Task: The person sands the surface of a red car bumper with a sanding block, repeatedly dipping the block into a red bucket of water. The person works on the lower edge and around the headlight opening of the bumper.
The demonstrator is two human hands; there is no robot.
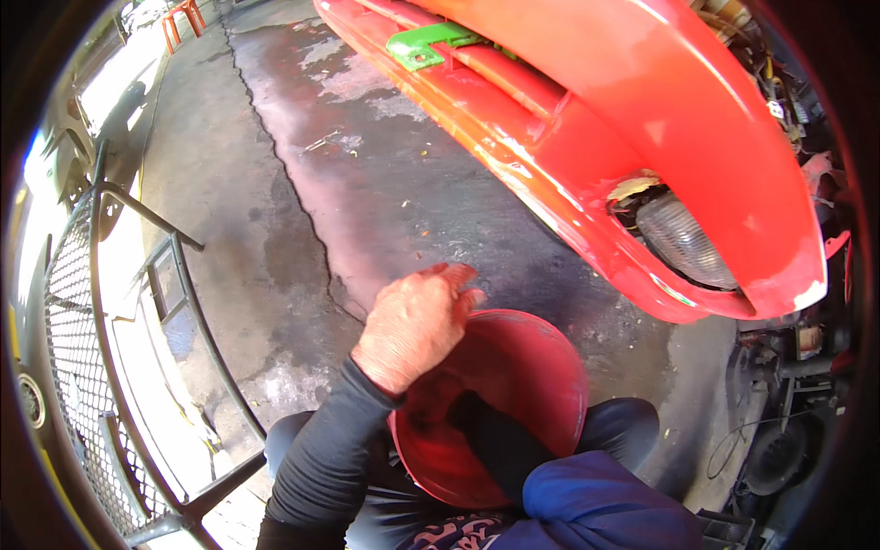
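Note:
A round red bucket stands between my knees, its mouth facing up. At its far left rim is my left hand, back upward. Its fingers stretch loosely to the right with the thumb a little apart, and nothing shows in them. Whether the palm touches the rim cannot be seen. My right arm, in a black sleeve under a blue short sleeve, reaches down into the bucket. The right hand is lost in the dark shadow inside, so its fingers and anything they hold are hidden.
A glossy red car bumper with a fog lamp and a green bracket lies ahead right. A black mesh metal frame stands at left. Dark clutter fills the right edge. A crack runs along the concrete floor.

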